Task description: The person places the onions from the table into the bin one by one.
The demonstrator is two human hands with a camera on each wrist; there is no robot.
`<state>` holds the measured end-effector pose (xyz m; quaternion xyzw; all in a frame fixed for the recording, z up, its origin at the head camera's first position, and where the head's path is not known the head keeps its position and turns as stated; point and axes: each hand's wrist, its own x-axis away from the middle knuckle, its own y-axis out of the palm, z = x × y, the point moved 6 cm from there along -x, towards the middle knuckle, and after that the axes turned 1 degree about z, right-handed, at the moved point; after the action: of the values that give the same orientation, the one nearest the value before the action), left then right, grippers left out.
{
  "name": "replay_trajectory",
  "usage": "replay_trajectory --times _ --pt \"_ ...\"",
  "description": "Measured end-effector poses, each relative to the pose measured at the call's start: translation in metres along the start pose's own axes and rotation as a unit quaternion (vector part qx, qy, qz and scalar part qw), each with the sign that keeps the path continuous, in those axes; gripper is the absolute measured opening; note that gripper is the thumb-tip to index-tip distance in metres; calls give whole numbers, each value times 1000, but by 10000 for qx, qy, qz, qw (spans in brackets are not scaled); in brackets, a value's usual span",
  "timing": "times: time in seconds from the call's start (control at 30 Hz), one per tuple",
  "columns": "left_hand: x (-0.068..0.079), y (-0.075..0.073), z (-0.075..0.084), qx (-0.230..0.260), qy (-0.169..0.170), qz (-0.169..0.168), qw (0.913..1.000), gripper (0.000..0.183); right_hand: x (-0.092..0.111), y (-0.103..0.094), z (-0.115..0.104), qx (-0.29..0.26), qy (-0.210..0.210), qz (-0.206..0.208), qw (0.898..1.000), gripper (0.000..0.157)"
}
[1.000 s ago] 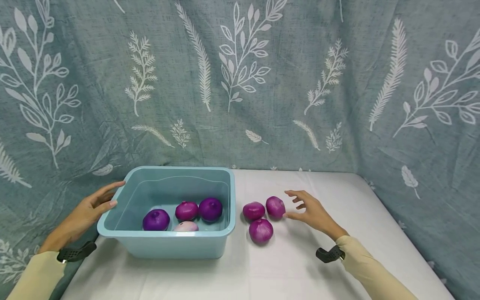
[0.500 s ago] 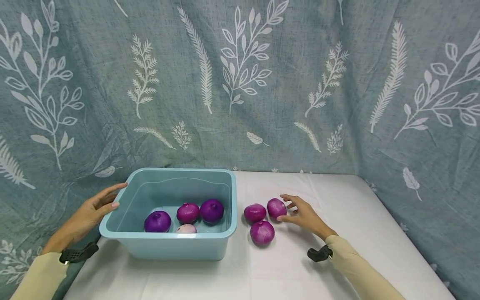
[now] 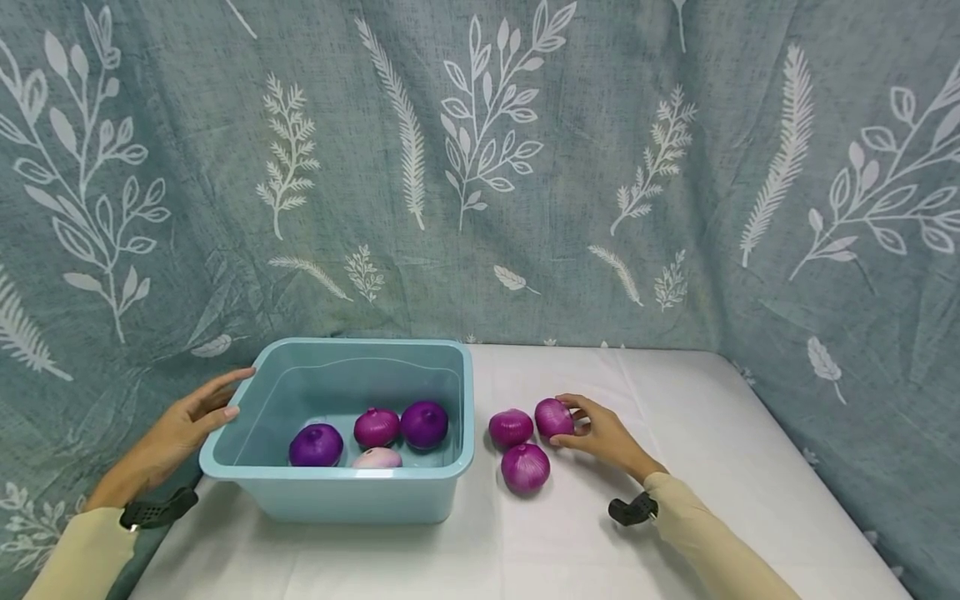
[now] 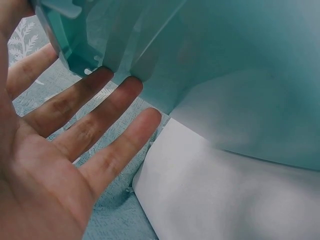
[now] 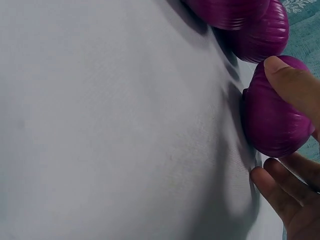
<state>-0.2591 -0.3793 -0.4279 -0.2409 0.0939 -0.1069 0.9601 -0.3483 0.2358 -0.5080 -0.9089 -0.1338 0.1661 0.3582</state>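
My right hand (image 3: 602, 434) holds a red onion (image 3: 553, 417) at the right of a small cluster, thumb on the near side and index finger on the far side. In the right wrist view the thumb lies across this purple onion (image 5: 275, 115), with other fingers just below it. Two more red onions (image 3: 511, 427) sit beside it on the white cloth. My left hand (image 3: 176, 429) rests at the left rim of a light blue plastic bin (image 3: 352, 496). In the left wrist view its straight fingers (image 4: 112, 147) lie along the bin's outer wall (image 4: 240, 110).
Inside the bin are a dark purple onion (image 3: 317, 445), a magenta onion (image 3: 377, 427), another dark purple onion (image 3: 424, 425) and a pale pinkish bulb (image 3: 377, 458) partly hidden by the front rim. A grey-blue leaf-patterned curtain (image 3: 480, 308) stands behind the white-covered table (image 3: 570, 542).
My right hand has moved left to the rightmost onion and its thumb and index finger have closed on it. The left hand stays at the bin's rim.
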Motion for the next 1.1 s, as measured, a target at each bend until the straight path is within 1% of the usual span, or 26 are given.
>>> replay_trajectory --times 0.13,0.37,0.43,0.77,0.93,1.1 --pt "1 -1 -1 -67 -27 23 10000 59 1 2 0 -94 15 -9 10000 75" --pt "0 0 -2 3 -60 -13 10000 60 3 3 0 -244 28 38 9997 77" --pt "1 0 -2 20 -75 -19 10000 60 3 2 1 -213 10 62 9998 77" --pt "-1 -1 0 50 -2 -29 10000 60 5 -12 -3 -66 -240 375 9990 79" --pt "0 -1 0 -82 -52 -5 10000 61 5 -20 -4 40 -315 494 9983 79" --pt "0 -1 0 -92 -143 23 9999 61 5 -26 -11 78 -442 540 9975 76"
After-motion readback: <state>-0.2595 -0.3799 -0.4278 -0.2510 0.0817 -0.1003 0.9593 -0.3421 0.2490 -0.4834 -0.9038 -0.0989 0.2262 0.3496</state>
